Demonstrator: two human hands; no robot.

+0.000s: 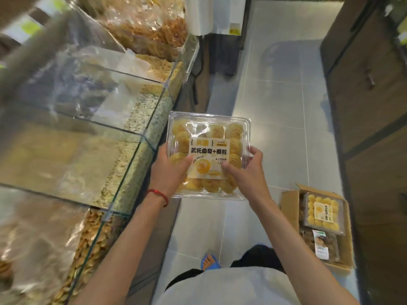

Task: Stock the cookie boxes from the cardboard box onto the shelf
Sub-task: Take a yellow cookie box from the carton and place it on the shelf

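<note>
A clear plastic cookie box [208,133] with yellow cookies and a cream label is held flat in front of me, above the tiled floor. My left hand [169,172] grips its left edge, thumb on the lid. My right hand [246,170] grips its right edge, thumb on the label. A red string circles my left wrist. The open cardboard box [290,208] stands on the floor at the lower right. Inside it lie another yellow cookie box [322,213] and a darker snack box [323,245]. The shelf is not clearly in view.
A glass display case [92,119] with compartments of bulk snacks runs along the left, its corner close to my left hand. A dark wooden cabinet [370,102] lines the right. Grey tiled floor [279,89] runs between them. My foot in a blue sandal [209,261] is below.
</note>
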